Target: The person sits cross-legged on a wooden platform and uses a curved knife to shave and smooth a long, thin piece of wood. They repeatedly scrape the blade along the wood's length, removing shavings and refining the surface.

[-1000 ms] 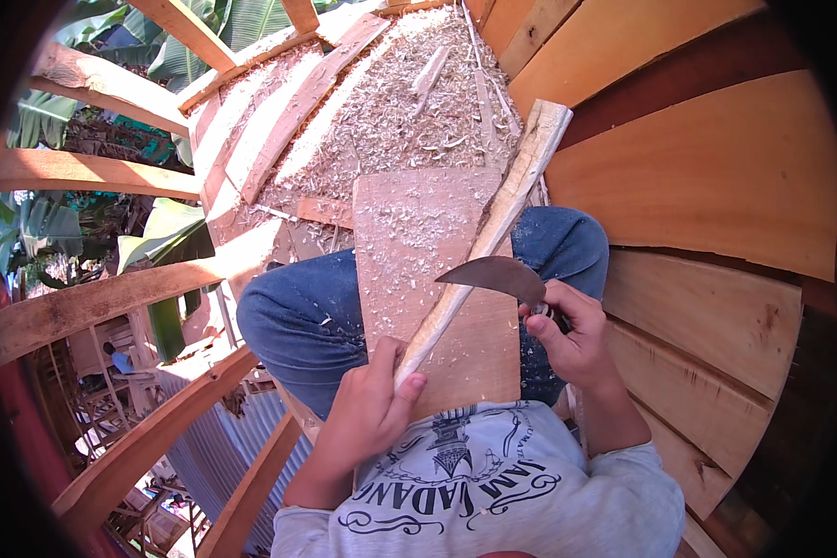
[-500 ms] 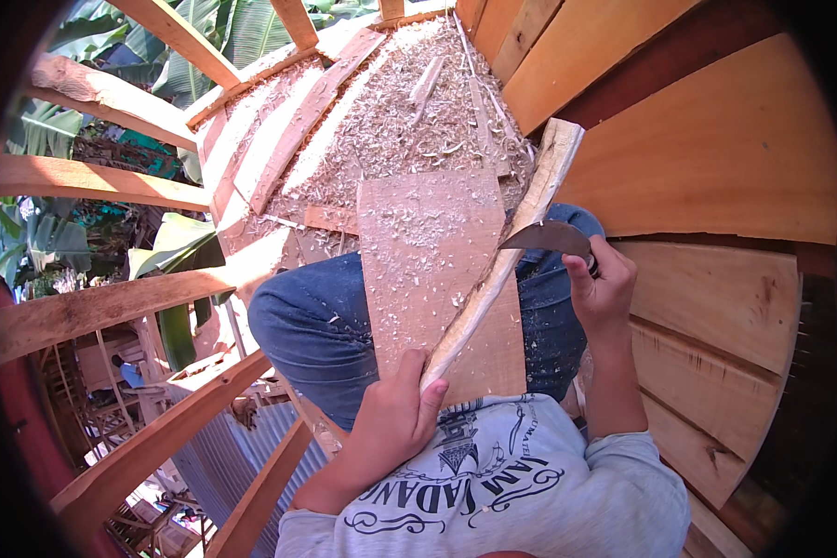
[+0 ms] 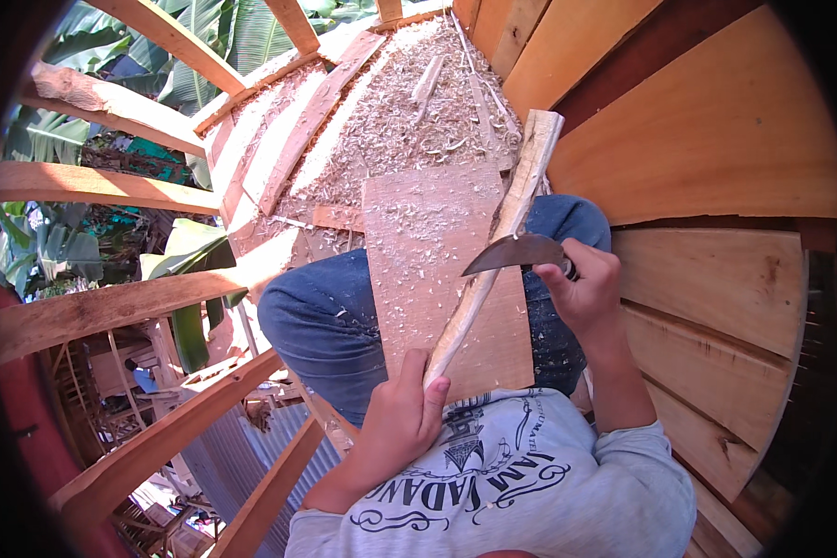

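My left hand (image 3: 405, 409) is closed round the near end of a long, slightly bent wooden stick (image 3: 456, 330), which slants up and to the right. The stick has pale shaved faces and some darker bark along one side. In my right hand (image 3: 588, 284) is the handle of a knife with a curved dark blade (image 3: 511, 253). The blade lies across the middle of the stick, its tip pointing left. Beneath the stick, a flat wooden board (image 3: 409, 270) rests across my lap, scattered with small shavings.
Wood shavings (image 3: 391, 121) cover the floor ahead, with loose planks (image 3: 312, 130) among them. A plank wall (image 3: 697, 158) rises close on the right. Open wooden railing bars (image 3: 102, 191) run along the left, with banana leaves and corrugated metal (image 3: 223, 465) beyond.
My right hand has drawn the knife a little nearer and to the left along the stick. The stick's far end has swung slightly left. My left hand keeps its hold.
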{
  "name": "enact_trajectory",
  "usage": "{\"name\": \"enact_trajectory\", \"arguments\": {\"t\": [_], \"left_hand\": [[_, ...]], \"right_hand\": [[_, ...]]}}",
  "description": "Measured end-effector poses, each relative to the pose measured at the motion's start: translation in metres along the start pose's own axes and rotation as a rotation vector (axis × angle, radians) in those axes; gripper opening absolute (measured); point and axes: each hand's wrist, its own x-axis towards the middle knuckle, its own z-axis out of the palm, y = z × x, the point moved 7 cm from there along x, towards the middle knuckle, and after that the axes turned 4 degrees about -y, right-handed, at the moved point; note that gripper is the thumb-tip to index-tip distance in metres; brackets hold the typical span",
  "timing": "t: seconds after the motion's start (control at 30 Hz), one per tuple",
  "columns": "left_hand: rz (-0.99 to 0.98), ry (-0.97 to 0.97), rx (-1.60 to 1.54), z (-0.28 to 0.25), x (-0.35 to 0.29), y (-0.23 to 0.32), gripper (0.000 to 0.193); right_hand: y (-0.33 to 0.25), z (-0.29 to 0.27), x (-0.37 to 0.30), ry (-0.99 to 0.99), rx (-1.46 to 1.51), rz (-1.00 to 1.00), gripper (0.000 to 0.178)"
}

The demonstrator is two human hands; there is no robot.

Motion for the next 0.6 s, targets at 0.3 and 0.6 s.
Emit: {"name": "enact_trajectory", "arguments": {"t": [0.3, 0.6], "left_hand": [[0.011, 0.028, -0.031, 0.003, -0.005, -0.010, 0.021], [-0.007, 0.056, 0.045, 0.002, -0.007, -0.011, 0.023]], "right_hand": [[-0.036, 0.002, -0.008, -0.119, 0.052, -0.101, 0.055], [0.002, 0.001, 0.000, -0.053, -0.061, 0.106, 0.058]]}}
